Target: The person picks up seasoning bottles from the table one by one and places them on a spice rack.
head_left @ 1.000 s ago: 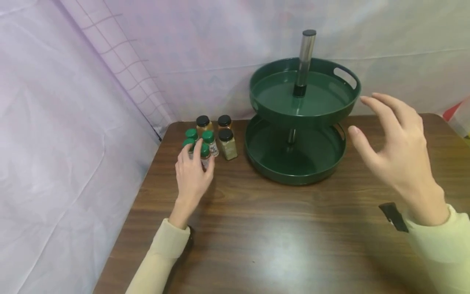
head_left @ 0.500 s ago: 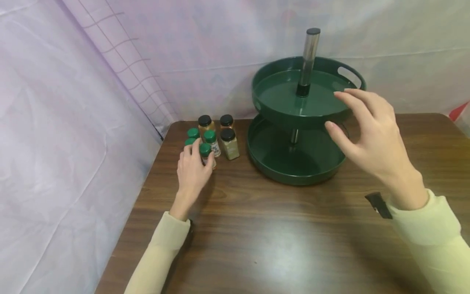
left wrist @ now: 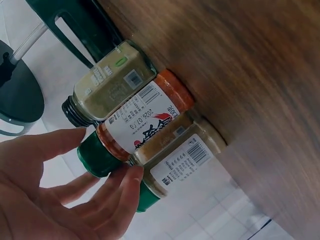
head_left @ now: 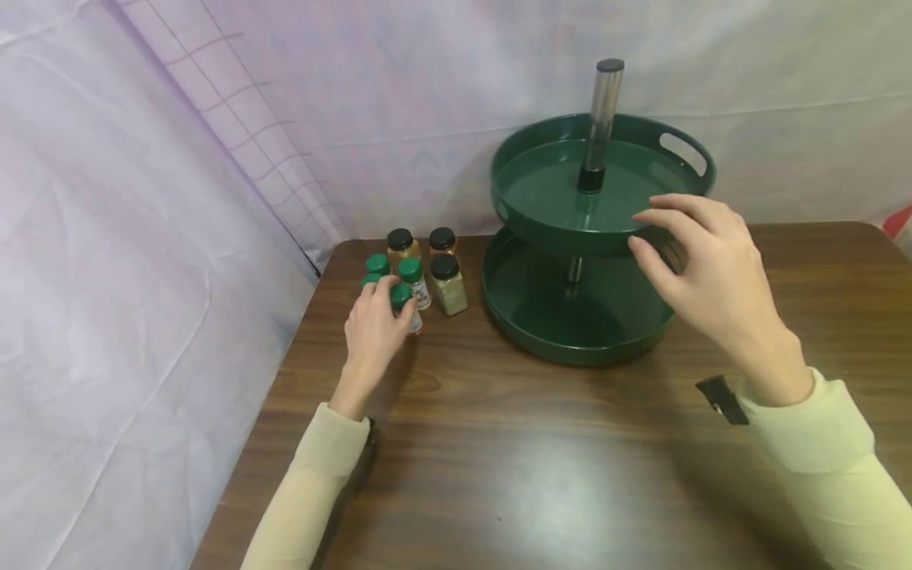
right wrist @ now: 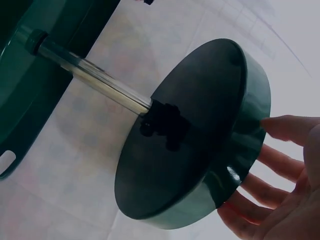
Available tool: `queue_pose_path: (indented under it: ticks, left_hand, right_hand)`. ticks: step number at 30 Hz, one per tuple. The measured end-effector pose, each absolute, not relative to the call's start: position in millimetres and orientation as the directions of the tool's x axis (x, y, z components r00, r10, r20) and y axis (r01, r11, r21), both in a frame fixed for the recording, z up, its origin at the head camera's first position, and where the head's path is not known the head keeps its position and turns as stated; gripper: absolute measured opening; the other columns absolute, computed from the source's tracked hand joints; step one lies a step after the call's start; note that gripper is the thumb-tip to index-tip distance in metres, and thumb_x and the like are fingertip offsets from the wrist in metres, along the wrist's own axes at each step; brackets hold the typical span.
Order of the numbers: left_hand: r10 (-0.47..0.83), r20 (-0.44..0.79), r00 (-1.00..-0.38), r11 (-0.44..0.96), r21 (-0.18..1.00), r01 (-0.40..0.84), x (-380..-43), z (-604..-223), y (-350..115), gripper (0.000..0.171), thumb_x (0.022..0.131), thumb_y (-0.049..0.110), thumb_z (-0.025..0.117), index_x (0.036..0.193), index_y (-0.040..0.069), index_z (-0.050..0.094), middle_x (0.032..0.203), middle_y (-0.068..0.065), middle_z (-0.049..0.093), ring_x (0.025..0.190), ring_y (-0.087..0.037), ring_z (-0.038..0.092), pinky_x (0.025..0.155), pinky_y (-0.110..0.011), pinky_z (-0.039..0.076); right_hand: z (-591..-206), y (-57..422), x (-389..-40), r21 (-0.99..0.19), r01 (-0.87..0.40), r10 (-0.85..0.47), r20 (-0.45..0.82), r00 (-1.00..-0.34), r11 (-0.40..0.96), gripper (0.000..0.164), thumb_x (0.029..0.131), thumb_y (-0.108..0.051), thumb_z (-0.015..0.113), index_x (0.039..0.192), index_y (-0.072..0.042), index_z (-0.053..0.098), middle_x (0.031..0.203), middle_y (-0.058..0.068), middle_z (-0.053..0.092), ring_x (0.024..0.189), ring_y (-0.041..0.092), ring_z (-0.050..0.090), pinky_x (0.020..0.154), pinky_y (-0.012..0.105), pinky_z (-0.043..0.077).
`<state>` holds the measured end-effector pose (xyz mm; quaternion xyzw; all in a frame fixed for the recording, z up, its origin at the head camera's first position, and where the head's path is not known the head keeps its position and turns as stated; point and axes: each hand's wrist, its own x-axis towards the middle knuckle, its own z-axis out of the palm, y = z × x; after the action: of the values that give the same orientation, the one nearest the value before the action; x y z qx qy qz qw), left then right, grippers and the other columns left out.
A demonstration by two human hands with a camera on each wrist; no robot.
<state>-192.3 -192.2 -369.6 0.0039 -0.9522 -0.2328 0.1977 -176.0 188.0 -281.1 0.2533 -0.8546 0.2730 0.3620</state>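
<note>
My left hand pinches the green cap of a spice jar with reddish contents and a white label, thumb on one side and fingers on the other. That jar stands upright on the table at the front of a cluster. A black-capped jar of pale green powder and another green-capped jar stand close by. My right hand, fingers loosely bent, holds nothing. Its fingertips are right at the rim of the upper tier of a dark green two-tier tray stand.
The stand's lower tier sits on the wooden table, with a metal post rising through both tiers. Two more black-capped jars, one a tan-filled jar, are at the back of the cluster. White curtains hang behind and left.
My right hand has moved left to the upper tier's rim. My left thumb and fingers have closed in around the front jar's green cap, which has shifted slightly.
</note>
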Motion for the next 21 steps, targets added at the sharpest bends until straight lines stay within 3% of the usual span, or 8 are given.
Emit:
queue_pose_path:
  ticks: [8,21]
  left_hand:
    - [-0.097,0.396,-0.913,0.900,0.426,0.089,-193,-368,-192,0.036,0.092,0.020,0.075,0.120,0.000,0.064,0.113,-0.022,0.067,0.094,-0.040,0.069,0.069,-0.052,0.057]
    - [-0.126,0.429,-0.894,0.897,0.435,0.083,-182,-354,-191,0.031,0.092,0.024,0.074,0.113,0.002,0.069,0.102,-0.017,0.069,0.083,-0.037,0.068,0.061,-0.050,0.055]
  right_hand:
    - [-284,187,-175,-0.324,-0.625,-0.176,0.778,-0.603,0.710,0.020,0.085,-0.001,0.077,0.106,0.001,0.075,0.113,0.017,0.070,0.113,0.039,0.058,0.101,0.054,0.041]
    - [-287,186,-179,-0.345,-0.631,-0.151,0.788,-0.597,0.695,0.021,0.085,-0.003,0.078,0.105,0.001,0.075,0.112,0.018,0.070,0.113,0.040,0.059,0.102,0.054,0.042]
